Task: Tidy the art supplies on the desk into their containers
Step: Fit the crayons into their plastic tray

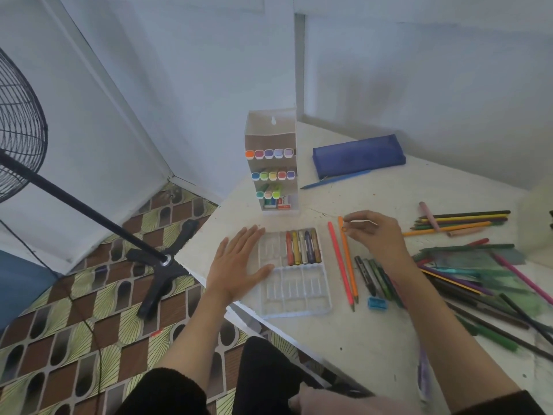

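A clear plastic crayon tray lies on the white desk, with several crayons in its upper right slots. My left hand rests flat, fingers straight, on the tray's left side. My right hand pinches a small orange piece just right of the tray, above an orange pencil and a red pencil that lie side by side. Dark markers lie under my right wrist.
A white tiered holder with coloured markers stands behind the tray. A blue pencil case and a blue pen lie at the back. Loose pencils and markers cover the right side. A blue sharpener sits near the front. A fan stand is left of the desk.
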A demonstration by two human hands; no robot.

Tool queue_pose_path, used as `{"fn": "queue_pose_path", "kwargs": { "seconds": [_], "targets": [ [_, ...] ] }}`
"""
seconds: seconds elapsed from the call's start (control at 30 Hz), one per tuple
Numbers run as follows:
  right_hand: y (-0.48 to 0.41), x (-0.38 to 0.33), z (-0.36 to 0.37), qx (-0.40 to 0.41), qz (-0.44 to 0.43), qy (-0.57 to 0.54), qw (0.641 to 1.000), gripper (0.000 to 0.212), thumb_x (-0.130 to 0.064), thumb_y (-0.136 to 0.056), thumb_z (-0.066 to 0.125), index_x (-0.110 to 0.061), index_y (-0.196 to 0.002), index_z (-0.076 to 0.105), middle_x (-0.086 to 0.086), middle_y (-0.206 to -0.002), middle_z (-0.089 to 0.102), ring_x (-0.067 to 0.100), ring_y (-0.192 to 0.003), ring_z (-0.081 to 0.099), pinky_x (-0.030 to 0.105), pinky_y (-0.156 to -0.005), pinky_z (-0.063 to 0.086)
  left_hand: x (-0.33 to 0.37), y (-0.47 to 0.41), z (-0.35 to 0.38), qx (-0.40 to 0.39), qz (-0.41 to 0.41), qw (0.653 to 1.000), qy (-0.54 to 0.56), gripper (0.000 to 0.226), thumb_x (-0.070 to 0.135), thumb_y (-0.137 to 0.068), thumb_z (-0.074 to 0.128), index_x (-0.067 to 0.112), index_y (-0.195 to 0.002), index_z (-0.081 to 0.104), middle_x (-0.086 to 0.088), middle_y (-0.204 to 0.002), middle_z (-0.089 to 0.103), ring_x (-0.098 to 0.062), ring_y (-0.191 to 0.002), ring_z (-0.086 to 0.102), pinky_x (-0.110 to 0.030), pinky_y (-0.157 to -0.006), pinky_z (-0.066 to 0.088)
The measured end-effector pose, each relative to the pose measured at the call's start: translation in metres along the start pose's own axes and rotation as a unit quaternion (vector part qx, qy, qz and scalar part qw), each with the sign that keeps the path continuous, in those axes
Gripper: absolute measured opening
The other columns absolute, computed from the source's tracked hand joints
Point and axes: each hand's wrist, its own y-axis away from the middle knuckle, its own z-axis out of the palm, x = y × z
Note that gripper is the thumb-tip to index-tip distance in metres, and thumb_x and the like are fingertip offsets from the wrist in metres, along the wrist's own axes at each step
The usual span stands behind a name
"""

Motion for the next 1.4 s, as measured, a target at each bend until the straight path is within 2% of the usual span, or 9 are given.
{"fn": "queue_pose_path", "kwargs": {
  "seconds": [0.17, 0.3, 0.47, 0.7, 0.83, 0.97, 1.1, 1.27, 1.4],
  "targets": [
    [-0.002, -0.002, 0.034, -0.090, -0.087, 0.099, 0.987, 0.030, 0.008, -0.070, 0.073, -0.018, -0.086, 0.068, -0.002, -0.083, 0.069, 0.009, -0.077, 0.068, 0.019, -0.078, 0.053, 0.000, 0.000, 0.000, 0.002, 0.001, 1.000, 0.002, 0.080, 0.076, -0.078, 0.022, 0.042, -0.148, 0.005, 0.020, -0.156, 0.005, -0.001, -0.144, -0.003, -0.039, -0.120, 0.000],
    [-0.011, -0.003, 0.066, -0.197, -0.174, 0.222, 0.939, 0.028, 0.007, -0.073, 0.070, -0.007, -0.097, 0.070, 0.003, -0.098, 0.059, 0.013, -0.086, 0.059, 0.012, -0.083, 0.045, -0.001, -0.001, 0.001, 0.005, 0.003, 1.000, 0.010, 0.080, 0.076, -0.078, 0.024, 0.041, -0.148, 0.006, 0.020, -0.156, 0.006, -0.001, -0.144, -0.003, -0.039, -0.119, 0.000],
    [-0.011, -0.008, 0.092, -0.289, -0.196, 0.304, 0.886, 0.024, 0.006, -0.081, 0.062, 0.001, -0.104, 0.067, 0.006, -0.105, 0.055, 0.018, -0.079, 0.060, 0.029, -0.078, 0.052, -0.002, -0.001, 0.002, 0.003, 0.003, 1.000, 0.003, 0.080, 0.076, -0.079, 0.024, 0.042, -0.148, 0.004, 0.021, -0.156, 0.005, 0.001, -0.143, -0.005, -0.037, -0.119, 0.000],
    [-0.010, -0.010, 0.095, -0.254, -0.204, 0.455, 0.829, 0.043, -0.025, -0.085, 0.065, -0.017, -0.126, 0.057, 0.003, -0.118, 0.061, 0.017, -0.115, 0.045, 0.034, -0.095, 0.038, -0.001, 0.000, 0.001, 0.003, -0.002, 1.000, 0.002, 0.080, 0.075, -0.078, 0.024, 0.043, -0.148, 0.003, 0.023, -0.156, 0.004, 0.002, -0.143, -0.006, -0.037, -0.119, -0.001],
    [-0.006, -0.007, 0.099, -0.236, -0.196, 0.454, 0.836, 0.048, -0.030, -0.082, 0.067, -0.020, -0.128, 0.056, 0.003, -0.114, 0.064, 0.018, -0.115, 0.046, 0.034, -0.094, 0.037, -0.001, 0.000, 0.002, 0.007, 0.000, 1.000, 0.009, 0.079, 0.075, -0.078, 0.025, 0.043, -0.148, 0.005, 0.023, -0.155, 0.005, 0.003, -0.143, -0.005, -0.036, -0.119, -0.001],
    [-0.006, -0.006, 0.105, -0.220, -0.196, 0.496, 0.817, 0.050, -0.034, -0.083, 0.065, -0.026, -0.131, 0.052, 0.001, -0.119, 0.062, 0.016, -0.118, 0.045, 0.033, -0.095, 0.032, -0.001, 0.000, 0.001, 0.012, 0.002, 1.000, 0.013, 0.080, 0.075, -0.078, 0.026, 0.042, -0.148, 0.006, 0.022, -0.156, 0.006, 0.002, -0.142, -0.004, -0.036, -0.119, -0.001],
    [-0.005, 0.001, 0.101, -0.214, -0.219, 0.487, 0.818, 0.045, -0.036, -0.084, 0.063, -0.027, -0.128, 0.055, -0.004, -0.121, 0.060, 0.014, -0.118, 0.043, 0.030, -0.093, 0.029, -0.001, 0.001, 0.001, 0.007, 0.001, 1.000, 0.010, 0.079, 0.075, -0.078, 0.026, 0.043, -0.148, 0.006, 0.023, -0.156, 0.004, 0.003, -0.142, -0.005, -0.036, -0.119, -0.001],
    [0.003, 0.011, 0.092, -0.200, -0.276, 0.467, 0.816, 0.036, -0.032, -0.088, 0.060, -0.023, -0.122, 0.061, -0.004, -0.121, 0.061, 0.021, -0.114, 0.047, 0.038, -0.093, 0.035, -0.001, 0.001, 0.002, 0.006, 0.002, 1.000, 0.010, 0.078, 0.074, -0.078, 0.026, 0.045, -0.148, 0.005, 0.023, -0.156, 0.005, 0.003, -0.143, -0.006, -0.035, -0.119, -0.002],
    [0.001, 0.008, 0.072, -0.212, -0.256, 0.393, 0.857, 0.034, -0.027, -0.090, 0.058, -0.025, -0.124, 0.059, -0.009, -0.126, 0.059, 0.013, -0.109, 0.044, 0.037, -0.090, 0.039, -0.002, 0.000, 0.002, 0.009, 0.002, 1.000, 0.018, 0.080, 0.075, -0.078, 0.027, 0.043, -0.149, 0.007, 0.021, -0.156, 0.006, 0.001, -0.143, -0.004, -0.039, -0.119, 0.000]
  ]
}}
